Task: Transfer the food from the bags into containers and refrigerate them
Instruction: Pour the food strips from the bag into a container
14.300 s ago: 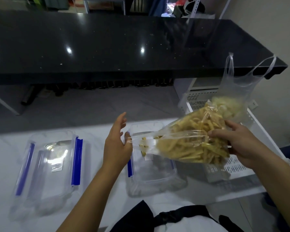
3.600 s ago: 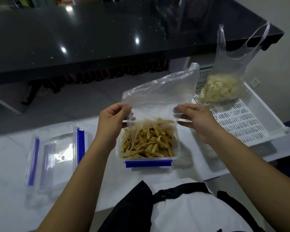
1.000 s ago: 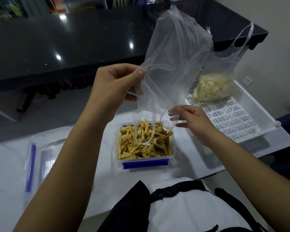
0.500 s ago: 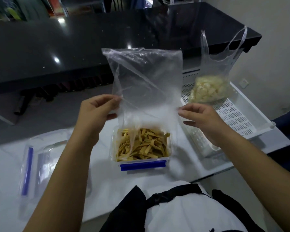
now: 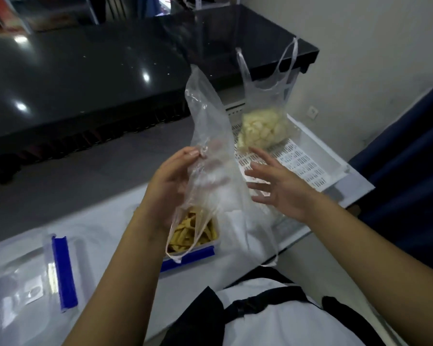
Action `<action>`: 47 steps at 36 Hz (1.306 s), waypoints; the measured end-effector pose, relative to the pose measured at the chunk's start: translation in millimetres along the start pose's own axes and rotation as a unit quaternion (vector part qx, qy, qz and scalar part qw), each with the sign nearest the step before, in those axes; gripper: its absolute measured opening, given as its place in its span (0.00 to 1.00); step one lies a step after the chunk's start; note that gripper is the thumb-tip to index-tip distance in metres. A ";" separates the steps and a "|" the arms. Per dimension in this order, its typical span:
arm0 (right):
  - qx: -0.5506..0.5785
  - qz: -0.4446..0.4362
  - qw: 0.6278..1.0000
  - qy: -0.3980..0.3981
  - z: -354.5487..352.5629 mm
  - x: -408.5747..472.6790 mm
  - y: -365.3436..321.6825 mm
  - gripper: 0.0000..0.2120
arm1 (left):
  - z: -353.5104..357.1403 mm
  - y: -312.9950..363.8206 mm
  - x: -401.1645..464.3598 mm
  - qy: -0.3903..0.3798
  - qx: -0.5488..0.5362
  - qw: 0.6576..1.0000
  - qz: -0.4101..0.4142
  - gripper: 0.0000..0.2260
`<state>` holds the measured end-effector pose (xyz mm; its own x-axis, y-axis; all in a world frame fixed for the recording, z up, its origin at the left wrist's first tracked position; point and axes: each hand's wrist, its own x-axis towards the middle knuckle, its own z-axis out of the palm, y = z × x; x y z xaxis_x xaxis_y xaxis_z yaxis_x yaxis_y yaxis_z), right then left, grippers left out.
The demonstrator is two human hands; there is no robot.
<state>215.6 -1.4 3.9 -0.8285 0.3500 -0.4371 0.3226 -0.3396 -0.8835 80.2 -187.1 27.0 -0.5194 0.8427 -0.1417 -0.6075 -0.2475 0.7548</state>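
The emptied bag (image 5: 210,156) now hangs from the left hand's (image 5: 169,186) pinching grip alone; the right hand (image 5: 276,188) has released, fingers spread. The container (image 5: 194,242) holds the fries.

Just one view here, a wide-angle cam sitting on the person's head, looking forward and down over both forearms. It's hanging close above the white tabletop (image 5: 90,226), catching the glossy black stone counter (image 5: 85,78) farther back and the white slotted plastic tray (image 5: 308,166) off to the right.
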 end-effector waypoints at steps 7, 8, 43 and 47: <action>0.264 -0.040 0.960 -0.089 -49.7 -31.2 -1.7 0.21 | 37.5 -24.4 27.6 -0.094 -0.116 0.988 -0.037 0.18; 0.260 -0.051 0.962 -0.059 -58.5 -33.9 -5.1 0.20 | 41.0 -29.9 32.6 -0.075 -0.101 0.991 -0.043 0.17; -0.706 -0.012 0.696 -0.129 -204.9 82.4 19.9 0.33 | 90.7 -197.0 153.8 0.055 0.822 0.502 -0.262 0.34; -0.699 -0.007 0.703 -0.132 -204.7 82.7 18.4 0.33 | 92.9 -194.1 154.3 0.057 0.822 0.505 -0.258 0.34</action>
<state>246.7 200.0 -83.0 -0.8326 0.1078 -0.5433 0.2949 0.9166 -0.2701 173.8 35.5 -81.9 -0.6353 0.5361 -0.5558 0.5902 0.8013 0.0982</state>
